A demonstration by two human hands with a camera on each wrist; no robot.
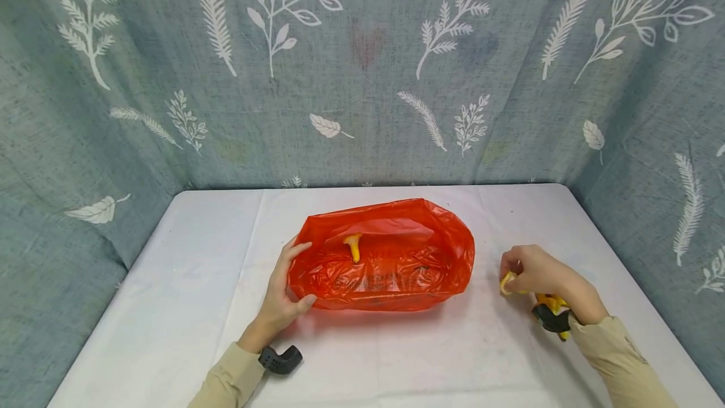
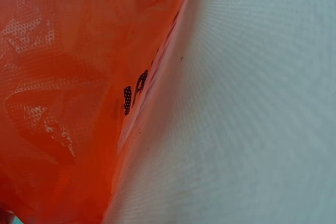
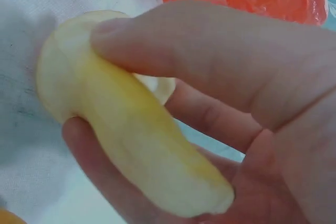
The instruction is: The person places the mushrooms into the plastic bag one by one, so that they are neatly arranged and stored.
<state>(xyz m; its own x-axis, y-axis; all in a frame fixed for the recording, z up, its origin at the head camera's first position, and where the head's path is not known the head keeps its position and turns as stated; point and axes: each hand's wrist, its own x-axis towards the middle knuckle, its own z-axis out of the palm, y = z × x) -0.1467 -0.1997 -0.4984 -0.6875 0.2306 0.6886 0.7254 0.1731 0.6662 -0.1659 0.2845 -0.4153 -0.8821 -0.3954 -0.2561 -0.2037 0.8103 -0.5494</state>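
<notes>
A red plastic bag (image 1: 379,302) stands with its mouth spread wide on the white-covered table. Inside it, against the far wall, is a yellow mushroom (image 1: 354,247) with a flared cap. My left hand (image 1: 276,298) holds the bag's left end, with fingertips over the rim and the thumb at the front edge. To the right of the bag, my right hand (image 1: 533,269) pinches another yellow mushroom (image 3: 142,119), its thumb near the pale cap and its fingers behind. More yellow pieces (image 1: 552,301) lie under the right wrist, partly hidden by it.
A white cloth (image 1: 204,269) covers the table. Grey-green curtains (image 1: 368,112) with white leaf prints hang behind and at both sides. Each wrist carries a black device, such as the left one (image 1: 280,361).
</notes>
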